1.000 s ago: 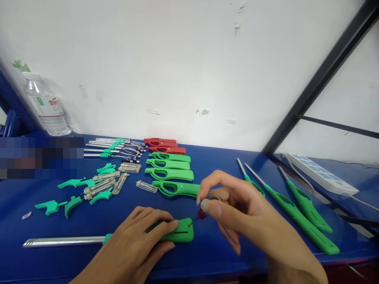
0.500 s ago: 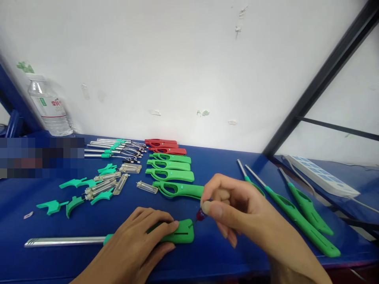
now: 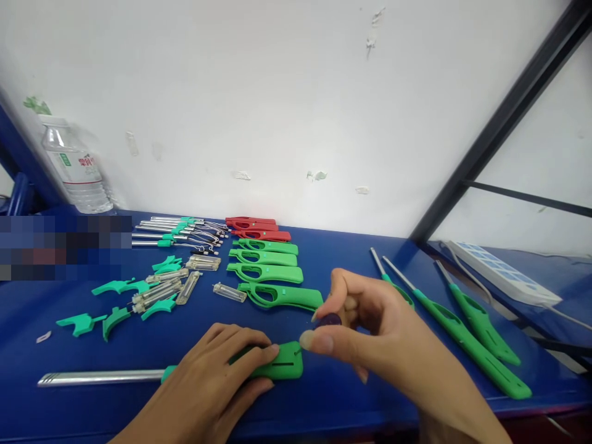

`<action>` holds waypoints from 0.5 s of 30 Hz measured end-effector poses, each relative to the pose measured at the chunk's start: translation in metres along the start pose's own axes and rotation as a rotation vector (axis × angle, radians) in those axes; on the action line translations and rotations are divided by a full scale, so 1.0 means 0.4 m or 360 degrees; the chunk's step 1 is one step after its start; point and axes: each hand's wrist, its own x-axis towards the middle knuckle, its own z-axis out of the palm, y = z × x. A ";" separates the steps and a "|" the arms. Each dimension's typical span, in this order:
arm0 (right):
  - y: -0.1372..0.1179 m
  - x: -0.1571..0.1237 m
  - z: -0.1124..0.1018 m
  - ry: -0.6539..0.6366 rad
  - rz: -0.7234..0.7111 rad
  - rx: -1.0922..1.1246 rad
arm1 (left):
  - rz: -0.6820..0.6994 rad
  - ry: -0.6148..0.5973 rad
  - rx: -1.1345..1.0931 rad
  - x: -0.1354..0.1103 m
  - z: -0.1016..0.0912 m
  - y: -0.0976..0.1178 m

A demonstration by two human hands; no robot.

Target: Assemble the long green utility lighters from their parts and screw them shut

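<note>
Lower centre: the person's left hand (image 3: 222,364) clasping a green lighter (image 3: 287,370); right hand (image 3: 372,320) pinching a small dark-handled tool (image 3: 329,319). Upper left: clear bottle (image 3: 81,169). Right: three metal-nosed green lighters (image 3: 472,347).

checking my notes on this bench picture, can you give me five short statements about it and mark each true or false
1. The left hand holds the green lighter against the table. True.
2. The plastic bottle stands at the far right. False: the plastic bottle is at the far left.
3. The right hand pinches a small tool. True.
4. The red casings lie in front of the green casings. False: the red casings lie behind, nearer the wall.

5. A white power strip lies at the right. True.
</note>
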 end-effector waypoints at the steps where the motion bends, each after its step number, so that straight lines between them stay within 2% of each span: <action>1: 0.000 0.002 0.004 0.0006 0.0010 -0.0007 | 0.0001 0.0001 0.0003 0.000 0.000 -0.002; 6: -0.008 -0.007 0.011 0.0267 -0.0136 -0.0262 | 0.0003 0.0098 0.0004 -0.004 0.015 -0.001; 8: -0.009 -0.019 0.001 0.0498 -0.0269 -0.0421 | -0.0002 0.0117 -0.0002 -0.005 0.021 0.002; 11: -0.004 -0.040 -0.027 0.0956 -0.0446 -0.0644 | 0.0001 0.0133 -0.0001 -0.003 0.017 0.008; 13: 0.004 -0.048 -0.049 0.1197 -0.0457 -0.0813 | 0.0019 0.0157 0.0021 0.001 0.008 0.012; 15: 0.015 -0.045 -0.072 0.1313 -0.0373 -0.1037 | 0.0034 0.0174 0.0052 0.006 -0.001 0.016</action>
